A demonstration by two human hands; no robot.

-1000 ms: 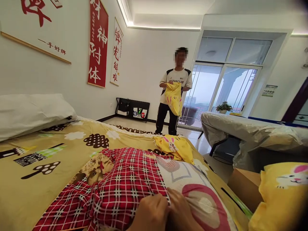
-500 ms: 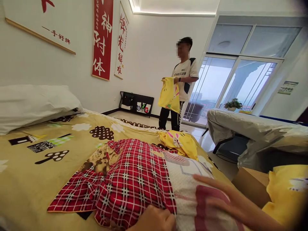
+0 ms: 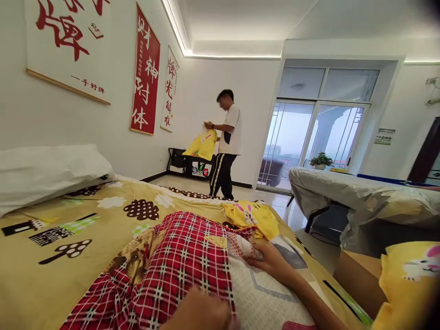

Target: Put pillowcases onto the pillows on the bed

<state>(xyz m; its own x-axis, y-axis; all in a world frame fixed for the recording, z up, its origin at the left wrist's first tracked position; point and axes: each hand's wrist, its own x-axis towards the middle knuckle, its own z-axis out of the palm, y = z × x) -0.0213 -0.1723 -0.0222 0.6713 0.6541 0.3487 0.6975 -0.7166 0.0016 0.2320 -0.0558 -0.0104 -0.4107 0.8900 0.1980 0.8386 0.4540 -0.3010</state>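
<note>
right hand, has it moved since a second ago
Yes: the right hand has gone forward, away from the left hand, and is now much nearer the yellow cloth lying on the bed.

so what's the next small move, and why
Perhaps use the right hand to tuck the far side of the patterned pillow into the red plaid cover: the pillow shows past the cover's edge, and that hand touches its far side, while the left hand is nearer the camera.

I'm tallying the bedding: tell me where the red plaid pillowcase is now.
The red plaid pillowcase lies at lower centre of the head view, on the yellow patterned bedsheet, around the left part of the white patterned pillow.
</note>
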